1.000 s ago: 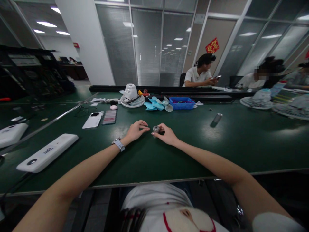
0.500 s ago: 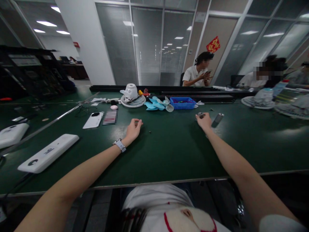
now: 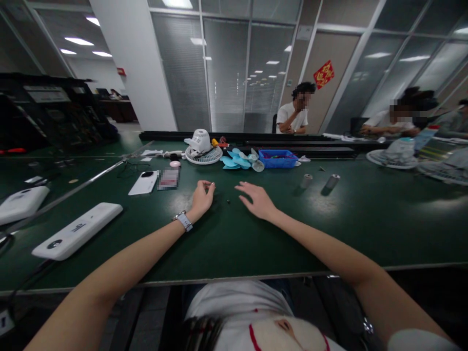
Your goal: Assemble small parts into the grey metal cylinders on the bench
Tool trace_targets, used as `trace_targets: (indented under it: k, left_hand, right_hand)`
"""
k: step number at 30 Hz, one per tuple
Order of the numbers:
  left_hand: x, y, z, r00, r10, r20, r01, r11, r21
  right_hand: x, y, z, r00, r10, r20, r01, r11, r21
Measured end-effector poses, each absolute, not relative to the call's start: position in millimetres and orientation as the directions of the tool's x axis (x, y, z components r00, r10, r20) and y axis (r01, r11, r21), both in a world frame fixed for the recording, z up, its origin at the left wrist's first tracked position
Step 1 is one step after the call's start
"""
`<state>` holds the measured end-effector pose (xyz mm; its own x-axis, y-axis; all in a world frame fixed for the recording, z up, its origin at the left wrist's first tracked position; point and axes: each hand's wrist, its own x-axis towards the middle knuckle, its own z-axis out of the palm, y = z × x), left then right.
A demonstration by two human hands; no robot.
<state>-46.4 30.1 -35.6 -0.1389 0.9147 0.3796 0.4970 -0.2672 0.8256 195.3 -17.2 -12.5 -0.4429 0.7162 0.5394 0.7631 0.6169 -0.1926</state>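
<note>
My left hand (image 3: 202,199) rests over the green table with thumb and fingertips pinched together. Whatever is between them is too small to make out. To its right, my right hand (image 3: 258,201) is stretched out flat with fingers apart, holding nothing. A tiny dark piece (image 3: 228,201) lies on the tabletop between the two hands. Further right stand two short metal cylinders, a nearer-to-hand one (image 3: 307,181) and a shinier one (image 3: 332,183), set a little apart.
At the back are a white fan housing (image 3: 200,141) on its grille, light-blue fan blades (image 3: 237,160) and a blue tray (image 3: 278,159) with small parts. A white phone (image 3: 143,183) and a white power bank (image 3: 78,231) lie left. A person (image 3: 292,114) sits across.
My right hand has let go of the left-hand metal cylinder, leaving it standing, and has moved left towards my left hand, opening. My left hand keeps its pinch.
</note>
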Motion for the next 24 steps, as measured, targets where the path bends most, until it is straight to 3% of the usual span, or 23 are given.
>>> trace_targets:
  k: [2, 4, 11, 17, 24]
  left_hand:
    - [-46.4, 30.8, -36.7, -0.140, 0.910, 0.389, 0.497, -0.276, 0.823]
    - [-46.3, 30.9, -37.3, -0.135, 0.909, 0.394, 0.498, -0.281, 0.820]
    - [-45.3, 27.1, -32.0, -0.126, 0.922, 0.367, 0.523, -0.252, 0.814]
    - [-44.3, 25.0, -29.6, -0.132, 0.926, 0.355, 0.526, -0.238, 0.817]
    - [-43.9, 25.1, -28.9, -0.127, 0.922, 0.366, 0.534, -0.247, 0.809]
  right_hand:
    - [164.3, -29.9, -18.6, -0.616, 0.652, 0.442, 0.648, 0.738, -0.187]
    - [149.0, -34.6, -24.0, -0.651, 0.650, 0.393, 0.622, 0.753, -0.215]
    - [164.3, -25.7, -20.1, -0.510, 0.740, 0.439, 0.660, 0.664, -0.351]
    - [167.1, -16.3, -21.4, -0.404, 0.775, 0.487, 0.742, 0.589, -0.321]
    - [167.7, 3.1, -28.0, -0.372, 0.822, 0.430, 0.805, 0.517, -0.292]
